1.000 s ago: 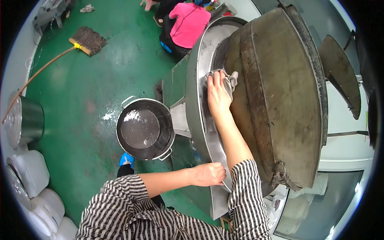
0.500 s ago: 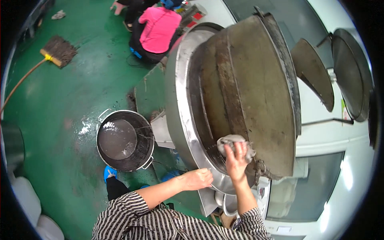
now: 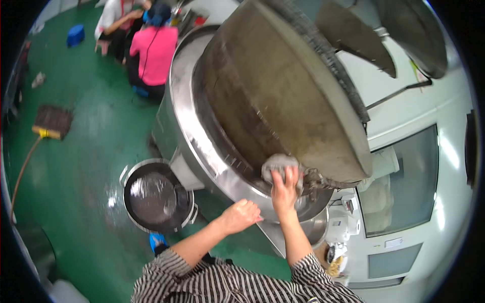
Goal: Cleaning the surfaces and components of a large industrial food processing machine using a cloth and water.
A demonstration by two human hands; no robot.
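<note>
One crumpled cloth [image 3: 276, 164] under spread right hand [image 3: 285, 194]; left hand [image 3: 240, 216] fisted, perhaps on shiny rim [image 3: 196, 134].

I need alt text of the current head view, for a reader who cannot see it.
A person's right hand holds a grey cloth against a large, stained machine, while the left hand is closed near its shiny rim. A two-handled pot stands on the green floor.

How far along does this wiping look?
Possibly done: the metal rim, shiny along much of its length. In hand: the right hand holds a grey cloth against the tilted olive vessel. Apparently left: the vessel's dark, stained band. How much was already wiped, the picture cannot settle.
</note>
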